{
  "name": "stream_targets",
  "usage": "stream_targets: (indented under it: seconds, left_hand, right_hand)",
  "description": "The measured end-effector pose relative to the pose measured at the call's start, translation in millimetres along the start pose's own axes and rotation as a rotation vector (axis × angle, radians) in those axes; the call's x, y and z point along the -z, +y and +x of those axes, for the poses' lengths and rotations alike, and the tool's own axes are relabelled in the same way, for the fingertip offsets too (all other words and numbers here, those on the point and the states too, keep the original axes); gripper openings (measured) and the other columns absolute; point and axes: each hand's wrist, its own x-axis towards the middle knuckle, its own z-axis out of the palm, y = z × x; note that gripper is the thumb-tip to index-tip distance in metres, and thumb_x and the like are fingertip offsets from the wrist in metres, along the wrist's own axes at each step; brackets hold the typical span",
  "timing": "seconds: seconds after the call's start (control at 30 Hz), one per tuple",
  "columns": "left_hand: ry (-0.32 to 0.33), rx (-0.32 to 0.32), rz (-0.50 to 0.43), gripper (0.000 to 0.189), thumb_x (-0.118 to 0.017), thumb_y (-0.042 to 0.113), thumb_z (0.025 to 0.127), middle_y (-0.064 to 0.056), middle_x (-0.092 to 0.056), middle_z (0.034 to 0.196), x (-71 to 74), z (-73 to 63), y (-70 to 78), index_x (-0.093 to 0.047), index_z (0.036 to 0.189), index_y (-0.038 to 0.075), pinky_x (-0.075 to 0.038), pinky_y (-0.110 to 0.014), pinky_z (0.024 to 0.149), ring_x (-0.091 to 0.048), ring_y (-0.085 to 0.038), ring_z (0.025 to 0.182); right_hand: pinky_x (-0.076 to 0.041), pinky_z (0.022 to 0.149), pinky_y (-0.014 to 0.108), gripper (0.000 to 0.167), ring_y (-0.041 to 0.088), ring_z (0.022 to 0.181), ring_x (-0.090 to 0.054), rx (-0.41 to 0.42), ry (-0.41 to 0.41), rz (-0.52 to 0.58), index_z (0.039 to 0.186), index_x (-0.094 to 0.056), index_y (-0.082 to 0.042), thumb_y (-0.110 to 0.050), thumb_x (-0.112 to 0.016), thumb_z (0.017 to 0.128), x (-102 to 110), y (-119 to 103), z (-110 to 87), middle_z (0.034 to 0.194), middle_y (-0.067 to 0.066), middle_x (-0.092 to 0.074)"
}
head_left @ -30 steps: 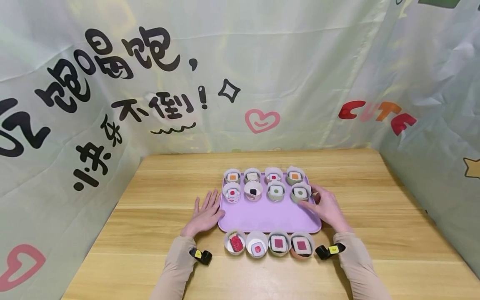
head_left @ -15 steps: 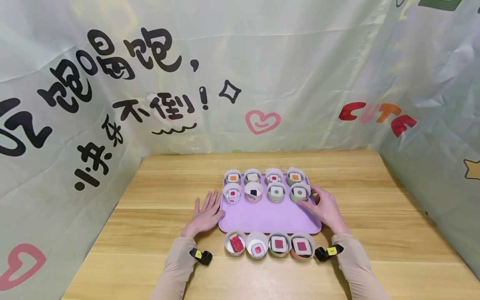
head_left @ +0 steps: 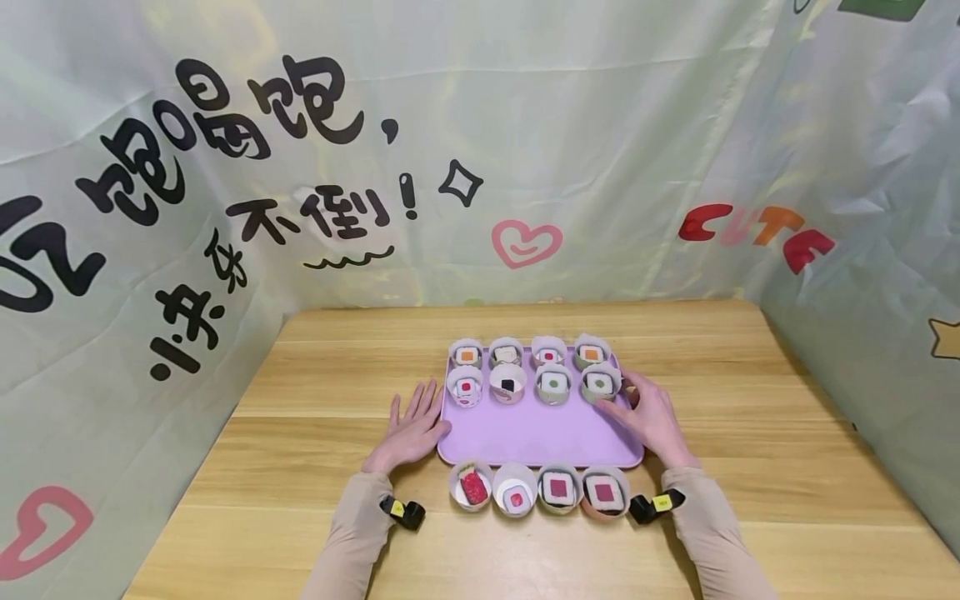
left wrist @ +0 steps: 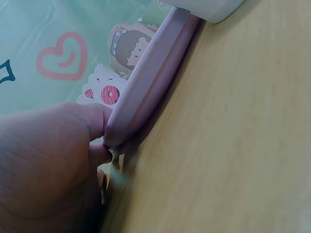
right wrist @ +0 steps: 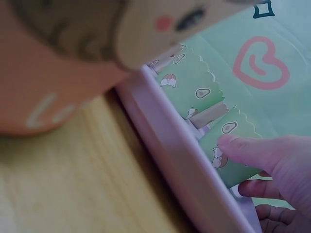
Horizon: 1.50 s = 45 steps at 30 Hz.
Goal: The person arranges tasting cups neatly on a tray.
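A lilac tray point(head_left: 532, 437) lies on the table, carrying two rows of small paper cups with toy-like sushi pieces inside. My right hand point(head_left: 656, 421) holds the green paper cup point(head_left: 601, 398) at the right end of the nearer row. In the right wrist view, the thumb presses on that cup's avocado-print wall, and the other fingers are curled and partly hidden. My left hand point(head_left: 408, 435) rests on the table at the tray's left side, fingers spread, its thumb touching the tray's rim point(left wrist: 141, 92).
In front of the tray several more filled cups stand in a row, from one with a red piece point(head_left: 472, 487) to an orange cup point(head_left: 603, 493) on the right. Printed cloth point(head_left: 600, 167) walls in the wooden table point(head_left: 345, 350) at the back and sides.
My right wrist has shifted very slightly left, while its fingers stay at the same cup. The left hand, tray and cups look unmoved.
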Motion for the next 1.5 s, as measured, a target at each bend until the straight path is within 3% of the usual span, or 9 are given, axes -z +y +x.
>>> stream_targets:
  seconds: [0.47, 1.23, 1.5]
  left_hand:
    - [-0.004, 0.005, -0.008, 0.067, -0.031, 0.044, 0.106, -0.005, 0.006, 0.171, 1.7, -1.5, 2.2, -0.006, 0.161, 0.016, 0.020, -0.058, 0.123, 0.009, -0.028, 0.159]
    - [-0.004, 0.005, -0.013, 0.067, -0.032, 0.043, 0.106, -0.005, 0.006, 0.171, 1.2, -1.7, 1.7, -0.007, 0.161, 0.016, 0.020, -0.058, 0.123, 0.009, -0.028, 0.159]
    - [0.003, 0.003, -0.015, 0.067, -0.032, 0.042, 0.106, -0.007, 0.005, 0.171, 0.9, -1.1, 2.2, -0.008, 0.161, 0.014, 0.020, -0.059, 0.123, 0.008, -0.029, 0.159]
  right_hand:
    - [-0.042, 0.063, 0.024, 0.053, 0.018, 0.073, -0.054, -0.003, 0.013, 0.003, 0.125, -0.065, -0.003, -0.030, -0.083, 0.083, -2.8, 1.9, 0.4, 0.096, 0.015, -0.070]
    - [-0.043, 0.067, 0.025, 0.058, 0.020, 0.078, -0.057, -0.008, 0.012, 0.007, 0.130, -0.062, -0.003, -0.030, -0.083, 0.083, -4.5, 1.9, 0.0, 0.102, 0.017, -0.070]
    - [-0.048, 0.062, 0.021, 0.066, 0.018, 0.075, -0.059, 0.051, -0.002, 0.070, 0.136, -0.055, 0.005, -0.017, -0.084, 0.081, 5.7, 10.9, 0.6, 0.109, 0.022, -0.063]
